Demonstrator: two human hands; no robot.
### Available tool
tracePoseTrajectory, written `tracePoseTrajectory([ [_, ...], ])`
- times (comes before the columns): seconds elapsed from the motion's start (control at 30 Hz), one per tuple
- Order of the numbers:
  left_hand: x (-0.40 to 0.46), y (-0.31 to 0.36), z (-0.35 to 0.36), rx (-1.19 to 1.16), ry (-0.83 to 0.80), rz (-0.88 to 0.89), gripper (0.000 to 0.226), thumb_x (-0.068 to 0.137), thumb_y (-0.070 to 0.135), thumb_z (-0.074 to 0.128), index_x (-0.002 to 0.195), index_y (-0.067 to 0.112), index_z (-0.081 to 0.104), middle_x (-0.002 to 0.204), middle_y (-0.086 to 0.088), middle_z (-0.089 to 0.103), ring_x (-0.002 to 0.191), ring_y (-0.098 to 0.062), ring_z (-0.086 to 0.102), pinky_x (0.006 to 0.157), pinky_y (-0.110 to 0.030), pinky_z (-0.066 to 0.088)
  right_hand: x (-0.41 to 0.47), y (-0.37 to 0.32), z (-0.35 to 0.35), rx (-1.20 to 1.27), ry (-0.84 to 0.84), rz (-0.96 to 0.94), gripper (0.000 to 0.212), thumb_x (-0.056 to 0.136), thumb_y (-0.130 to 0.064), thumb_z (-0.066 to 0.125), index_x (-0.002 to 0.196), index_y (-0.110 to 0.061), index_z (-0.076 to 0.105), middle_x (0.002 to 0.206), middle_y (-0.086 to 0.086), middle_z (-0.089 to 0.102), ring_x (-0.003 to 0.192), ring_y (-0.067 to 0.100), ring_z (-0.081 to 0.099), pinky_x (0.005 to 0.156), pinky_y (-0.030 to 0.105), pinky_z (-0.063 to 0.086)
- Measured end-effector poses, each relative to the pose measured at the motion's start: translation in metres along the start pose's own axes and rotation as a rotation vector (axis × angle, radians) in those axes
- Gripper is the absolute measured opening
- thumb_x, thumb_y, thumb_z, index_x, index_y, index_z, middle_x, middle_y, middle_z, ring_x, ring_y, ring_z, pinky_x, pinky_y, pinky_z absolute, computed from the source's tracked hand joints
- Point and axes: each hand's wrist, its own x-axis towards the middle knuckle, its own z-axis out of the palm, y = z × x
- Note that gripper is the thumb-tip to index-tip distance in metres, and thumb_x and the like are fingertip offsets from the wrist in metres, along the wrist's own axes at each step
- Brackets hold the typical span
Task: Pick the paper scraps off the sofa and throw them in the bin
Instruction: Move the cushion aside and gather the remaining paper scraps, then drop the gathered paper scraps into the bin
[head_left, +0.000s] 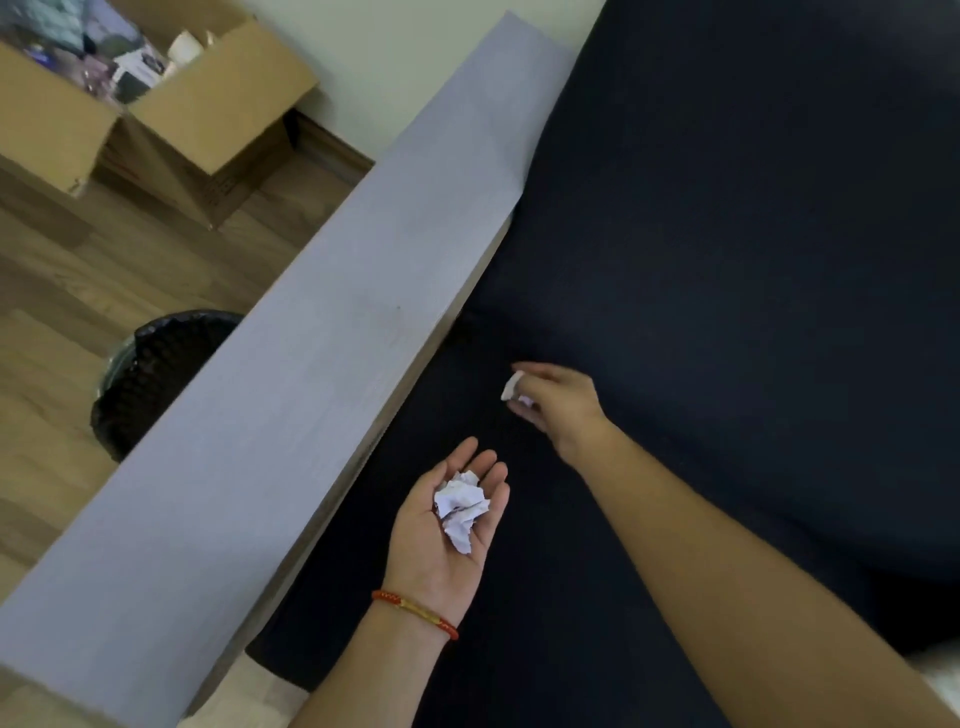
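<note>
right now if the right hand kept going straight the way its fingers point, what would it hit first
The right hand, pinching a paper scrap, points up-left across the dark sofa seat. The first thing in that line looks like the grey sofa armrest. Depth is unclear, so it could brush the seat first.

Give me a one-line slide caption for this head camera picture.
Left hand cups crumpled white paper scraps; right hand pinches another white scrap above the dark sofa.

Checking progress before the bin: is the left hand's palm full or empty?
Full: the left hand lies palm up, crumpled paper scraps resting on it, fingers relaxed.
</note>
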Motion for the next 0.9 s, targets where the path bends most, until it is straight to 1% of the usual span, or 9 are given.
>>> tracePoseTrajectory([
  [0.07,-0.015,0.000,0.028,0.002,0.023,0.012,0.037,0.106,0.025,0.049,0.109,0.008,0.082,0.117,-0.016,0.078,0.106,-0.029,0.077,0.076,-0.037,0.066,-0.035,-0.018,-0.010,0.308,-0.055,0.078,0.023,0.094,0.005,0.068,0.113,-0.005,0.079,0.100,0.013,0.076,0.093,0.018,0.073,0.080,0.030,0.066],
  [0.17,-0.042,0.004,0.078,-0.002,0.035,0.096,0.037,0.106,0.027,0.052,0.105,0.007,0.083,0.107,-0.016,0.080,0.099,-0.028,0.079,0.073,-0.037,0.066,-0.087,-0.047,-0.024,0.635,-0.077,0.104,0.020,0.096,-0.001,0.068,0.112,-0.005,0.079,0.080,0.008,0.076,0.075,0.017,0.069,0.078,0.031,0.065],
  [0.27,-0.076,0.006,0.127,0.030,0.018,0.210,0.034,0.106,0.030,0.054,0.110,0.005,0.078,0.096,-0.014,0.080,0.094,-0.028,0.080,0.073,-0.035,0.065,-0.138,-0.074,-0.034,0.812,-0.078,0.065,0.023,0.096,-0.006,0.065,0.116,-0.008,0.076,0.086,0.010,0.070,0.076,0.021,0.065,0.079,0.035,0.060],
  [0.4,-0.134,0.001,0.179,0.078,-0.021,0.293,0.033,0.107,0.030,0.052,0.112,0.008,0.076,0.103,-0.012,0.079,0.100,-0.028,0.078,0.084,-0.040,0.064,-0.209,-0.106,-0.044,1.053,-0.099,-0.003,0.023,0.095,-0.004,0.060,0.116,-0.009,0.069,0.080,0.010,0.069,0.069,0.021,0.067,0.077,0.034,0.057],
  [0.47,-0.158,-0.005,0.191,0.064,-0.042,0.307,0.033,0.106,0.029,0.052,0.111,0.008,0.077,0.113,-0.014,0.077,0.109,-0.031,0.075,0.096,-0.045,0.060,-0.239,-0.114,-0.046,1.120,-0.082,-0.045,0.023,0.093,-0.004,0.061,0.114,-0.011,0.069,0.081,0.010,0.069,0.072,0.023,0.068,0.082,0.035,0.058],
  [0.53,-0.190,-0.014,0.198,0.055,-0.071,0.335,0.032,0.106,0.028,0.052,0.107,0.009,0.077,0.116,-0.014,0.075,0.115,-0.030,0.071,0.098,-0.044,0.058,-0.274,-0.121,-0.056,1.154,-0.033,-0.100,0.024,0.092,-0.004,0.062,0.114,-0.011,0.069,0.083,0.008,0.067,0.073,0.022,0.067,0.085,0.036,0.059],
  [0.7,-0.266,-0.042,0.199,0.006,-0.180,0.226,0.037,0.108,0.033,0.049,0.113,0.009,0.076,0.129,-0.016,0.072,0.123,-0.034,0.067,0.113,-0.052,0.047,-0.367,-0.124,-0.076,1.167,-0.073,-0.205,0.016,0.093,-0.008,0.063,0.095,-0.014,0.078,0.081,0.009,0.070,0.071,0.025,0.073,0.072,0.039,0.063],
  [0.8,-0.302,-0.058,0.186,0.010,-0.250,0.157,0.042,0.108,0.038,0.046,0.119,0.009,0.075,0.130,-0.015,0.073,0.125,-0.036,0.066,0.115,-0.055,0.044,-0.418,-0.116,-0.084,1.114,-0.096,-0.290,0.013,0.086,-0.014,0.068,0.096,-0.015,0.076,0.087,0.010,0.069,0.081,0.030,0.074,0.079,0.044,0.062],
  [0.9,-0.339,-0.075,0.167,0.042,-0.315,0.096,0.045,0.107,0.041,0.046,0.125,0.011,0.074,0.131,-0.015,0.073,0.127,-0.038,0.065,0.115,-0.058,0.043,-0.468,-0.101,-0.089,1.103,-0.112,-0.333,0.026,0.072,-0.023,0.077,0.095,-0.013,0.075,0.094,0.012,0.072,0.087,0.032,0.075,0.083,0.044,0.062],
])
